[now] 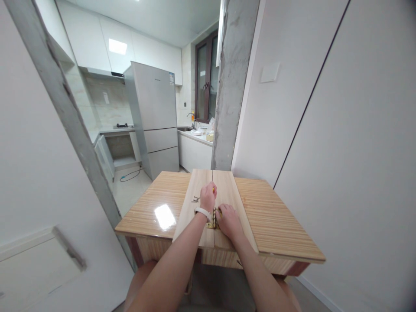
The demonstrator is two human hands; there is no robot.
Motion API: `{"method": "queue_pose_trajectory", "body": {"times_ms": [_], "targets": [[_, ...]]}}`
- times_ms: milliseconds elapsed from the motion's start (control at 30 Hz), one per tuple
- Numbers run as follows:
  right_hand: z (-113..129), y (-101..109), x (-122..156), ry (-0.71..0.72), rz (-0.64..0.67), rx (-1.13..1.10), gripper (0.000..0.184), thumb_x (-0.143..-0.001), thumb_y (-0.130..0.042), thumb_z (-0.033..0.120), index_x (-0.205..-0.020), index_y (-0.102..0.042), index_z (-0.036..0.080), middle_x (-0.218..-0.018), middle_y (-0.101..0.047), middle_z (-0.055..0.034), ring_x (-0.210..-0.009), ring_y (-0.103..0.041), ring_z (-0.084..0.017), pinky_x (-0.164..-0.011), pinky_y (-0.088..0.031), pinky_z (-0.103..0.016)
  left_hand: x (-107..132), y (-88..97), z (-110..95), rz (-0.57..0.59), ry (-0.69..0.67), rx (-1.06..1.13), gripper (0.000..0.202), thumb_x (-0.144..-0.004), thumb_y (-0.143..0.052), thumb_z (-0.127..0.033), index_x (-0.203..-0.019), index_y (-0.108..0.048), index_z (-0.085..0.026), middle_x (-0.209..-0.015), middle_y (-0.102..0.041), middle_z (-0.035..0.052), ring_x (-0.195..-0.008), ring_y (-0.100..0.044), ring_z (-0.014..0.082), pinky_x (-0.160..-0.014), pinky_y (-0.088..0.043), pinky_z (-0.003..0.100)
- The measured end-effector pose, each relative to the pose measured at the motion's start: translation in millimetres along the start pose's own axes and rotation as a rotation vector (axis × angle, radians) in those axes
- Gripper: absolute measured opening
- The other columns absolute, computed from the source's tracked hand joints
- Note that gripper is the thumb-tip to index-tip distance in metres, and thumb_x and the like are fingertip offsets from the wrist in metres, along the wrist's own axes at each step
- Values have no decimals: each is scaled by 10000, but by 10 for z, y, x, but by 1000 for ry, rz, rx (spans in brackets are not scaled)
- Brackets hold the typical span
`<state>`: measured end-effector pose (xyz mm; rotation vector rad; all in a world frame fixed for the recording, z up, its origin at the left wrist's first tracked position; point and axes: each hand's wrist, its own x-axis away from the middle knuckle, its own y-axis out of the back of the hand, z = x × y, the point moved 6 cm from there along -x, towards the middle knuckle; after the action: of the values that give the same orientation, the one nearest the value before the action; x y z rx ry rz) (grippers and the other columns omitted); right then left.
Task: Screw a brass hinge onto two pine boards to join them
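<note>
Clenched around a small yellow item (213, 189), its full shape hidden by the fingers, the left hand (208, 197) sits over the seam between two pale wooden boards; a white wristband (203, 212) circles the left wrist; nearer the body, the right hand (230, 220) rests on the right board (229, 190), its fingertips at a brass-coloured hinge (214, 218) that straddles the seam, though whether they pinch it or only press on it one cannot tell; a few small dark screws (195, 199) lie on the left board (199, 182), just beside the left hand; both boards lie side by side across a glossy wood-grain table (282, 216); beyond, a silver refrigerator (157, 104) stands in a kitchen, left of a sink (184, 129).
</note>
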<state>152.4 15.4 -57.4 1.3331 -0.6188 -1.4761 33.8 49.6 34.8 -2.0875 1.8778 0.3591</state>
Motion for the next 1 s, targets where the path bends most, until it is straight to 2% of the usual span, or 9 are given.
{"method": "queue_pose_trajectory", "body": {"times_ms": [233, 300, 400, 467, 600, 767, 1000], "targets": [[-4, -14, -13, -4, 2, -4, 215, -991, -458, 362, -954, -619, 225, -1057, -670, -90, -1033, -556, -228, -894, -366, -324, 51, -16, 5, -3, -10, 41, 293, -964, -427, -380, -716, -448, -226, -582, -413, -59, -529, -398, 121, -514, -311, 241], [-4, -17, -15, -7, 6, -8, 211, -989, -452, 352, -966, -621, 227, -1062, -671, -90, -1042, -555, -230, -897, -367, -327, 70, 26, -28, -78, -46, -36, 282, -981, -436, -405, -769, -487, -225, -616, -463, -53, -566, -445, 132, -560, -349, 251], [7, -3, -12, -5, 5, -14, 195, -981, -458, 334, -994, -624, 233, -1080, -673, -89, -1054, -554, -235, -902, -371, -331, 112, 111, -100, -256, -119, -173, 260, -985, -472, -404, -827, -563, -220, -757, -597, 2, -745, -559, 172, -714, -410, 282], [15, 12, -8, -7, 7, -10, 183, -975, -466, 328, -994, -623, 235, -1087, -674, -92, -1055, -554, -239, -900, -376, -333, 130, 123, -95, -314, -98, -188, 255, -993, -467, -401, -871, -599, -220, -853, -648, 35, -849, -594, 197, -784, -418, 302], [31, 42, -5, -11, 14, -5, 167, -972, -469, 321, -962, -613, 237, -1095, -676, -100, -1052, -554, -242, -893, -378, -330, 141, 79, -2, -318, 19, -144, 327, -1040, -356, -410, -873, -573, -230, -797, -631, 29, -765, -585, 196, -722, -401, 308], [34, 49, -4, -17, 35, -23, 168, -974, -472, 326, -980, -615, 238, -1106, -674, -102, -1062, -556, -246, -893, -374, -329, 158, 58, 1, -354, -24, -164, 348, -1048, -327, -376, -762, -476, -246, -727, -576, 13, -687, -533, 187, -682, -363, 309], [27, 35, -1, -12, 17, -9, 184, -982, -466, 329, -973, -619, 229, -1083, -674, -100, -1043, -556, -241, -890, -371, -331, 96, 35, -17, -261, -62, -163, 375, -1011, -337, -311, -654, -434, -243, -614, -494, -12, -610, -483, 173, -628, -335, 307]]}}
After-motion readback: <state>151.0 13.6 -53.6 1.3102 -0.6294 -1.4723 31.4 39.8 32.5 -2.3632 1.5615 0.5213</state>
